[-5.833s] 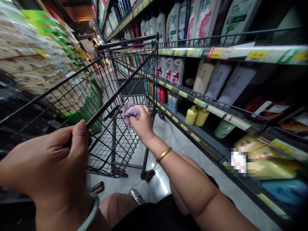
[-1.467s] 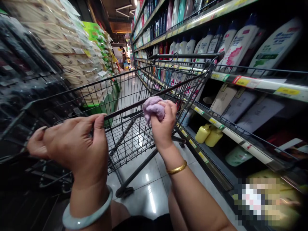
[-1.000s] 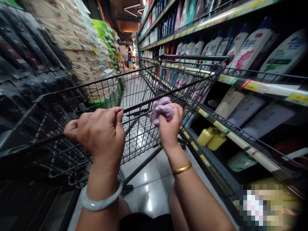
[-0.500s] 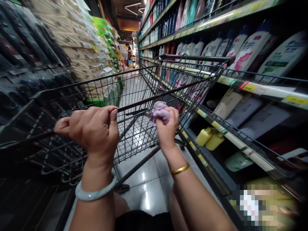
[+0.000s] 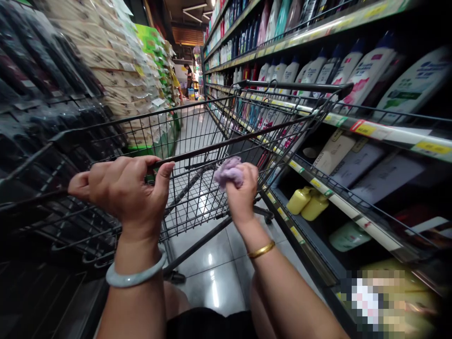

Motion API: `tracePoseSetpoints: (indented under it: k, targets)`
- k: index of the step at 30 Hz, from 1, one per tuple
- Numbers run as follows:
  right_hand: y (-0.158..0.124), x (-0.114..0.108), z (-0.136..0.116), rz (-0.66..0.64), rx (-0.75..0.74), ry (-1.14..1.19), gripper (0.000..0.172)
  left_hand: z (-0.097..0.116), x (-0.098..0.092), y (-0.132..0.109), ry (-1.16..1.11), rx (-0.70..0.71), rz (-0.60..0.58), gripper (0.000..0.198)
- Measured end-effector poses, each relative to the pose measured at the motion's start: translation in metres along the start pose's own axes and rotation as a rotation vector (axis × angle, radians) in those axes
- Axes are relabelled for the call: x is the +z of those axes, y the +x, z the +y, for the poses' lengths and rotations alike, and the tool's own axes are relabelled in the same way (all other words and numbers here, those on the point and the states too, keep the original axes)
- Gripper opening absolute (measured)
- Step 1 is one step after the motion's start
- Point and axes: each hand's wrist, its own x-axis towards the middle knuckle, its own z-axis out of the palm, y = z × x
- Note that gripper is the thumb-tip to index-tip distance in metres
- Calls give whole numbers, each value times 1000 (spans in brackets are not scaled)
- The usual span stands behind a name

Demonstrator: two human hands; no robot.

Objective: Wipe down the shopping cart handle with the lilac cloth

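The black wire shopping cart (image 5: pixel 201 151) stands crosswise before me. My left hand (image 5: pixel 123 188) has its fingers curled over the cart's near top rail, with the thumb lifted a little apart from the index finger. A light jade-like bangle (image 5: pixel 136 278) circles that wrist. Bunched in my right hand (image 5: pixel 243 190) is a crumpled purple cloth (image 5: pixel 229 172), held close to the cart's wire side; I cannot tell whether it touches the wires. A gold bracelet (image 5: pixel 261 250) is on the right wrist. Only tiled floor shows through the mesh of the cart's middle.
Shelves on the right hold shampoo bottles (image 5: pixel 367 70), boxes (image 5: pixel 356 160) and yellow bottles (image 5: pixel 307 202). Packed goods (image 5: pixel 113 80) are stacked on the left, beside hanging dark packages (image 5: pixel 38 61). A person (image 5: pixel 189 75) stands far down the aisle. Tiled floor (image 5: pixel 208 263) lies below.
My left hand has slid slightly left along with the cart rail, and its thumb has come away from the fingers. My right hand and the purple cloth have shifted a little left and down.
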Motion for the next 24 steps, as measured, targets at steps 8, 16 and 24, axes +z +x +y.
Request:
tracePoseSetpoints:
  k: [8,16,24]
  targets:
    - [-14,1,-13,-345,-218,15,18,-9,0,-1,84,9,-35,59]
    - [-1,-6,-7,-88,-105,-45,16,7,-9,0,-12,6,-51,43]
    - [20,-12,1,-100,-64,95,16,40,4,-2,-122,90,-145,36]
